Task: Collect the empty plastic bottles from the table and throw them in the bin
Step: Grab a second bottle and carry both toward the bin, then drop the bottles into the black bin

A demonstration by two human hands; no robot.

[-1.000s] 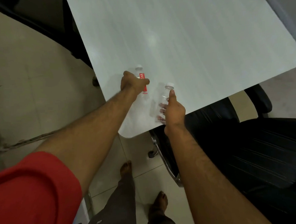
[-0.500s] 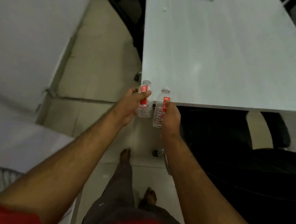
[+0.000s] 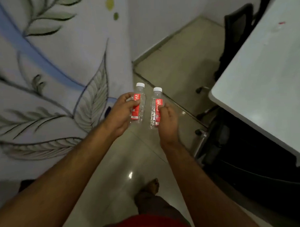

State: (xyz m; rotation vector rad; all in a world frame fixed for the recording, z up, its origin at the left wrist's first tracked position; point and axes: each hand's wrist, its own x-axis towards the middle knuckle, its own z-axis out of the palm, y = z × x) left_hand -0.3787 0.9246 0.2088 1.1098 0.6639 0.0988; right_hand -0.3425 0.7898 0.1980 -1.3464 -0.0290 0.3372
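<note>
Two small clear plastic bottles with white caps and red labels are held upright over the floor, side by side. My left hand (image 3: pixel 121 112) is wrapped around the left bottle (image 3: pixel 139 104). The right bottle (image 3: pixel 156 108) sits in my right hand (image 3: pixel 167 121), a short gap away from the other. Both bottles are off the white table (image 3: pixel 265 86), which lies to the right. No bin is in view.
A wall painted with leaves (image 3: pixel 53 76) stands close on the left. Black office chairs (image 3: pixel 233 150) crowd under and beside the table on the right. A tiled floor strip (image 3: pixel 173 66) runs ahead between wall and table. My bare foot (image 3: pixel 153 185) is below.
Both hands lifted the bottles off the table's corner. The view has swung left, away from the table and toward the painted wall, with the bottles carried along in front.
</note>
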